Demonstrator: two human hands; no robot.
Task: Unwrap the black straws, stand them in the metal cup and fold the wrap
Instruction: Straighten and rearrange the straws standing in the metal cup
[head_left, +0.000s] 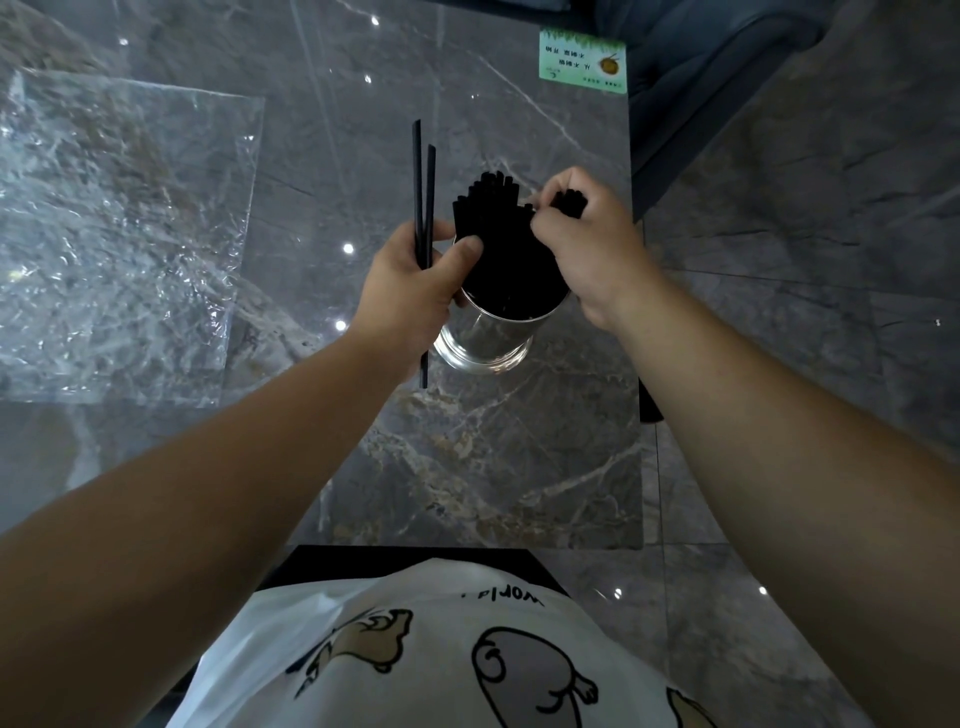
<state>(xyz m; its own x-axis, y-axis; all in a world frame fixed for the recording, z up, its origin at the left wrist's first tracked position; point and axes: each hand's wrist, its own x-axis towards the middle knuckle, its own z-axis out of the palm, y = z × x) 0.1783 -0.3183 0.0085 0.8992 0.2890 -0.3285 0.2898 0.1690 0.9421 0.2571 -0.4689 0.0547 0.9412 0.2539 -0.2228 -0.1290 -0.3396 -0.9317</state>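
Observation:
A shiny metal cup (485, 340) stands on the grey marble table, packed with several black straws (498, 244) that fan out of its mouth. My left hand (410, 283) grips two loose black straws (423, 182) that stick up beside the cup, its thumb against the bunch. My right hand (587, 244) curls round the right side of the bunch, with a few straw tips (571, 202) showing above its fingers. The clear plastic wrap (119, 234) lies spread flat and crinkled at the table's left.
A green printed card (582, 61) lies at the table's far right corner. The table's right edge (636, 312) runs just past my right hand, with grey floor tiles beyond. A dark upholstered seat (727, 67) stands behind the table.

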